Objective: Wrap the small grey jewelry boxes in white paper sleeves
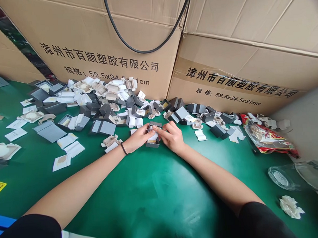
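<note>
Both my hands meet over a small dark grey box (152, 144) near the middle of the green table. My left hand (138, 138) grips the box from its left side, thumb laid across the top. From the right, my right hand (172, 136) reaches in with fingers curled and its fingertips at a white piece inside the box. Whether the right fingers pinch that piece is hard to see. Just left of my left hand lies a torn cardboard insert (111, 141) with white paper.
A long heap of grey boxes (104, 126), white inserts and papers runs along the large cartons (113, 33) at the back. To the right lie a red snack bag (267, 137), a clear container (282, 178) and a crumpled tissue (291, 207). A black cable (145, 51) hangs above.
</note>
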{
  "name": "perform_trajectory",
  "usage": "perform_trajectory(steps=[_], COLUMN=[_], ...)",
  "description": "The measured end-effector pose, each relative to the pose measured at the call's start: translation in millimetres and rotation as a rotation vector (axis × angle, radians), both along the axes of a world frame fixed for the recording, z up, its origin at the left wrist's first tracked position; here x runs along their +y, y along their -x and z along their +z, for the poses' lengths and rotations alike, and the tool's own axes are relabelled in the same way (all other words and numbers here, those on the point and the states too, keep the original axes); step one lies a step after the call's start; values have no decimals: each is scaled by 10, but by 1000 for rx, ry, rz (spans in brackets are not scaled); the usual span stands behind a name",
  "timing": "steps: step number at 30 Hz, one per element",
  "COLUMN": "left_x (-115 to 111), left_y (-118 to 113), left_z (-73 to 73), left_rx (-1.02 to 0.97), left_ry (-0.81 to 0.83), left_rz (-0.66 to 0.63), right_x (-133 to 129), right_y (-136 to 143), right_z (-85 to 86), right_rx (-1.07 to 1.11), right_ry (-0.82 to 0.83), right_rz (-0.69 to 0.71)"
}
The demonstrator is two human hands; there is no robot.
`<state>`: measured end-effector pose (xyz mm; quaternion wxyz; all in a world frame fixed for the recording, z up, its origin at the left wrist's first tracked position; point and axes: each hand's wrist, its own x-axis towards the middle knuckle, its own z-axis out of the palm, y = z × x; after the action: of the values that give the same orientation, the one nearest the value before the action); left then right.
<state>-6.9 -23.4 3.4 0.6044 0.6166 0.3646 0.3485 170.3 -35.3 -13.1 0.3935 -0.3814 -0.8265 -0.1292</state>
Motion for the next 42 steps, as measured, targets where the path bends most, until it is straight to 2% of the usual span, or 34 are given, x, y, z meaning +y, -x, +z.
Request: perform_trajectory(steps=[5, 10, 15, 18, 21, 25, 28, 33, 35, 37, 39, 40, 42], left_x=[23, 4, -62, -90, -66, 26, 63, 39, 35, 21, -26, -65, -164], left_y=[23, -4, -42, 11, 142, 322, 378, 391, 394, 377, 328, 291, 205], left_z=[-70, -98, 4, 127, 244, 329, 366, 422, 418, 395, 367, 355, 336], left_rx=[-25, -45, -232, -288, -108, 316, 403, 151, 213, 350, 361, 293, 82], left_ry=[18, -44, 115, 151, -26, -342, -363, -147, -183, -300, -332, -282, -64], left_rz=[57, 211, 325, 329, 347, 492, 532, 405, 412, 473, 471, 423, 203], right_x=[-5, -11, -32, -52, -67, -65, -52, -35, -27, -19, -19, -26, -56], right_y=[12, 32, 53, 52, 51, 63, 70, 79, 81, 79, 77, 79, 93], right_z=[6, -29, -30, -21, -30, -42, -29, -10, -14, -17, -7, 6, 44], right_rx=[-41, -108, -113, -58, -6, 91, 100, -11, -71, -98, -82, -51, 64], right_ry=[77, 140, 147, 123, 126, 255, 371, 460, 475, 484, 486, 484, 484], right_rz=[30, 26, 34, 90, 141, 109, 108, 166, 169, 169, 176, 185, 222])
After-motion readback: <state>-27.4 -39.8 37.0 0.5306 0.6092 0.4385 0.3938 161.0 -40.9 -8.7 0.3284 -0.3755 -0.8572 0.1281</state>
